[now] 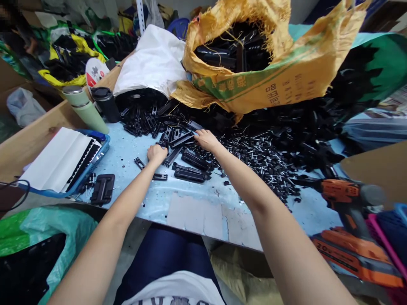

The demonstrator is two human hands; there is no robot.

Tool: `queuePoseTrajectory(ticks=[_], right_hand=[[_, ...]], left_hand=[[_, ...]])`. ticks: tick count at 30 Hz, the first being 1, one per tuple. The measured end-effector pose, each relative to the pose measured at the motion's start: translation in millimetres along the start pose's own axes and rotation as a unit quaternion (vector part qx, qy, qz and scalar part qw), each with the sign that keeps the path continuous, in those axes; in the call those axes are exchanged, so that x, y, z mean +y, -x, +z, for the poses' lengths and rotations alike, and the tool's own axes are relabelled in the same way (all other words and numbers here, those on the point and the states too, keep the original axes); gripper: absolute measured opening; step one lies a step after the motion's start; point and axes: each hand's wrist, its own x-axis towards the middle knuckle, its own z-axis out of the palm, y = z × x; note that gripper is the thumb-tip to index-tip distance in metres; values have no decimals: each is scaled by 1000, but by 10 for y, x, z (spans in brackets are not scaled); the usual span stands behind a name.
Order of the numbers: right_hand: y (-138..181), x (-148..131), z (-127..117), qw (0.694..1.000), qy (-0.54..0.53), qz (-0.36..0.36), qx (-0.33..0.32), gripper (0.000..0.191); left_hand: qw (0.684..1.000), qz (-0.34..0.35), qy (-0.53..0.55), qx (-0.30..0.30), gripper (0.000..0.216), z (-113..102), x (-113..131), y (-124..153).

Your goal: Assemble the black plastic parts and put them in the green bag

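Over the pile of black plastic parts, my left hand (pixel 157 154) is closed, its fingertips hidden beneath it, so what it grips I cannot make out. Slotted black pieces (pixel 167 134) lie just beyond it. My right hand (pixel 206 140) pinches the right end of a long black plastic bar (pixel 182 139), which lies tilted across other parts. Nearer to me, folded black plastic brackets (pixel 190 173) rest on the blue table (pixel 152 195). One slim black strip (pixel 160 176) lies beside my left forearm, and a small slotted piece (pixel 139 163) is left of my wrist.
A heap of screws (pixel 267 163) spreads to the right, near an orange cordless drill (pixel 346 212). Behind stands an orange woven sack (pixel 273 93) of black parts. At left are a blue basket (pixel 106 146), a green flask (pixel 90 116) and a black cup (pixel 106 106).
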Motion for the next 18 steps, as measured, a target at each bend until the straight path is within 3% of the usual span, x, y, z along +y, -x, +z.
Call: queuePoseTrajectory(ticks=[3, 5, 6, 9, 10, 12, 15, 17, 18], right_hand=[[313, 29, -140, 990, -126, 57, -8, 15], [620, -12, -194, 952, -292, 97, 11, 20], [796, -64, -204, 914, -389, 110, 28, 26], [1344, -363, -176, 763, -630, 127, 70, 49], [1512, -503, -149, 722, -676, 126, 75, 55], [1803, -806, -73, 671, -727, 123, 80, 57], [2181, -1178, 97, 651, -738, 134, 119, 52], [2452, -1269, 239, 679, -696, 158, 173, 53], [2595, -1257, 313, 707, -658, 169, 195, 53]], left_hand=[[999, 13, 14, 48, 34, -6, -76, 131], [996, 40, 30, 76, 33, -104, -163, 280], [993, 66, 37, 91, 31, -180, -208, 373], [969, 205, 39, 129, 24, -469, -289, 749], [956, 267, 32, 120, 22, -560, -289, 907], [924, 376, 2, 64, 22, -684, -244, 1264], [886, 457, -78, -28, 29, -631, -109, 1805], [857, 497, -112, -76, 26, -449, -22, 2055], [849, 510, -109, -89, 22, -340, 8, 2124]])
